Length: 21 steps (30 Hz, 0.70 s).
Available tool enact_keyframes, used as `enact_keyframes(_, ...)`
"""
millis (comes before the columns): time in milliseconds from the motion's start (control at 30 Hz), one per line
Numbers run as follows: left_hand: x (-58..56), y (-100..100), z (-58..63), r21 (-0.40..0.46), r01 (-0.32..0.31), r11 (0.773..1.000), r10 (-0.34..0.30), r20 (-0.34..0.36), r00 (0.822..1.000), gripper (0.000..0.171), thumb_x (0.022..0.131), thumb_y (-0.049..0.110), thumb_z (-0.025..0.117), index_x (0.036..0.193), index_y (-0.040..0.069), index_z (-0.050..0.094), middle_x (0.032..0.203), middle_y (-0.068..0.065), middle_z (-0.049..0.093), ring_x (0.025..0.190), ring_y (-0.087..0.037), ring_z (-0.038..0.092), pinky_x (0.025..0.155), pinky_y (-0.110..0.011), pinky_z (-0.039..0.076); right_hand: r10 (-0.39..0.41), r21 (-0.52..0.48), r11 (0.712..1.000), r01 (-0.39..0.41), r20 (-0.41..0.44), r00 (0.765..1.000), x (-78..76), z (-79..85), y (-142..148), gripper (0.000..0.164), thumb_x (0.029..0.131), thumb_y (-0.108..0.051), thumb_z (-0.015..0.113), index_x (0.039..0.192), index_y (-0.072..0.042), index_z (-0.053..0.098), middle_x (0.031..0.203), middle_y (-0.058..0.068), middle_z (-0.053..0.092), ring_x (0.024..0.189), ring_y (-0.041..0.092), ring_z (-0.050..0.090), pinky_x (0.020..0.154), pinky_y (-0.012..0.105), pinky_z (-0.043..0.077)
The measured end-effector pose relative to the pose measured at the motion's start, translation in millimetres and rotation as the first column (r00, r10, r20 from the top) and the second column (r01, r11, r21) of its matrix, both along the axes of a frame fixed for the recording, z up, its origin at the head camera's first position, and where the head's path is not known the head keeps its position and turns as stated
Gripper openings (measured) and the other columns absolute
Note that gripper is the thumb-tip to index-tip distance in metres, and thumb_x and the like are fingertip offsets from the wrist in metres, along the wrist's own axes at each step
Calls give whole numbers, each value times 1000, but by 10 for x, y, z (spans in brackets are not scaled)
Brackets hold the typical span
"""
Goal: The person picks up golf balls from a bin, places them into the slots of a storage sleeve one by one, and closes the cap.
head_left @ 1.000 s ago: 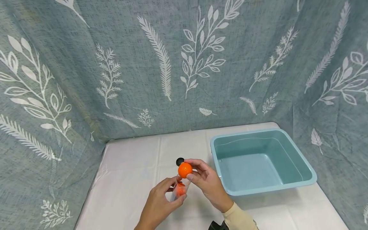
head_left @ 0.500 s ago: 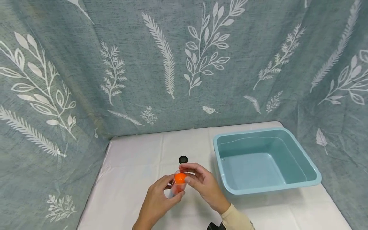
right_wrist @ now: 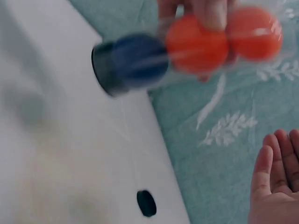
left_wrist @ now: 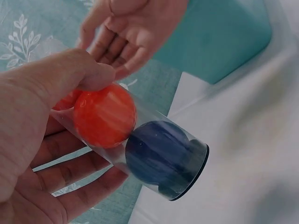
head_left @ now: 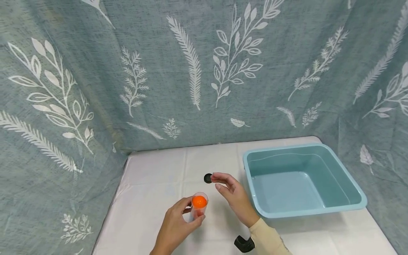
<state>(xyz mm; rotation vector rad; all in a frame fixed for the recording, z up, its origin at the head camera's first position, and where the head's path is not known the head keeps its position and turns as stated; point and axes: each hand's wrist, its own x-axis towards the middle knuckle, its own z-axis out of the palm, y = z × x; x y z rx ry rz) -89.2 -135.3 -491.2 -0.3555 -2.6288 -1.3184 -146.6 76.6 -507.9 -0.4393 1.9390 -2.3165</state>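
My left hand point(head_left: 178, 219) grips a clear plastic tube point(head_left: 195, 213) around its side, thumb across the front. An orange ball point(head_left: 199, 202) shows just inside the open top. Through the tube wall, the left wrist view reveals a second orange ball point(left_wrist: 105, 116) and below it a dark blue ball point(left_wrist: 159, 151). A black cap point(right_wrist: 103, 70) closes the tube's lower end. To the right of the tube, my right hand point(head_left: 236, 194) holds nothing, fingers loosely bent. Its fingertips overlap a loose black cap point(head_left: 207, 178) in the head view.
A light blue plastic basin point(head_left: 287, 216) stands at the right of the white-covered table point(head_left: 153, 177). Patterned teal cloth point(head_left: 178, 78) hangs along the back and sides. A black piece point(head_left: 244, 244) sits at the right wrist.
My right hand lowered an orange ball into the tube's top and let go of it. That hand then drew away to the right, toward the loose cap. The left hand keeps its hold.
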Motion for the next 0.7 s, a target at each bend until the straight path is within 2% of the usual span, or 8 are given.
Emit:
enact_keyframes(233, -32, -26, -94, 41, 29, 999, -32, 56, 998, 49, 76, 16, 89, 120, 15, 69, 112, 11, 68, 98, -11, 66, 85, -24, 59, -106, 103, 988, 113, -67, 992, -204, -202, -70, 35, 100, -14, 65, 135, -7, 59, 129, 12, 63, 122, 30, 58, 104, 29, 50)
enact_keyframes(300, -41, -29, -134, 53, 34, 998, -37, 57, 998, 48, 76, 15, 88, 120, 15, 68, 112, 10, 68, 99, -11, 67, 85, -25, 59, -158, 159, 972, 173, -100, 982, -264, -255, -102, 35, 99, -12, 67, 132, -5, 61, 127, 12, 63, 119, 30, 60, 103, 33, 51)
enact_keyframes(467, -51, -39, -234, 73, 34, 997, -37, 44, 998, 48, 76, 13, 88, 120, 14, 68, 112, 7, 68, 98, -13, 67, 84, -27, 60, -265, 294, 909, 297, -144, 954, -429, -381, -198, 35, 95, -9, 71, 128, -2, 63, 122, 10, 65, 114, 27, 61, 104, 46, 51)
enact_keyframes(567, -43, -40, -284, 77, 39, 996, -45, 69, 997, 47, 77, 14, 87, 120, 14, 68, 112, 7, 68, 98, -13, 67, 84, -25, 59, -272, 355, 885, 300, -128, 954, -525, -487, -255, 36, 95, -10, 72, 129, -2, 62, 122, 10, 64, 115, 29, 60, 104, 49, 50)
enact_keyframes(633, -39, -46, -315, 83, 48, 995, -55, 84, 995, 46, 78, 15, 87, 121, 14, 68, 111, 8, 68, 99, -13, 67, 85, -24, 59, -255, 388, 878, 280, -114, 960, -577, -539, -294, 38, 95, -11, 71, 130, -1, 61, 124, 13, 61, 117, 34, 59, 105, 51, 48)
enact_keyframes(700, -36, -59, -325, 77, 53, 996, -61, 101, 993, 46, 79, 17, 86, 121, 14, 68, 111, 8, 68, 99, -12, 67, 85, -24, 59, -234, 445, 857, 260, -112, 966, -639, -606, -337, 41, 94, -13, 72, 131, 0, 59, 127, 14, 58, 118, 35, 58, 105, 51, 49)
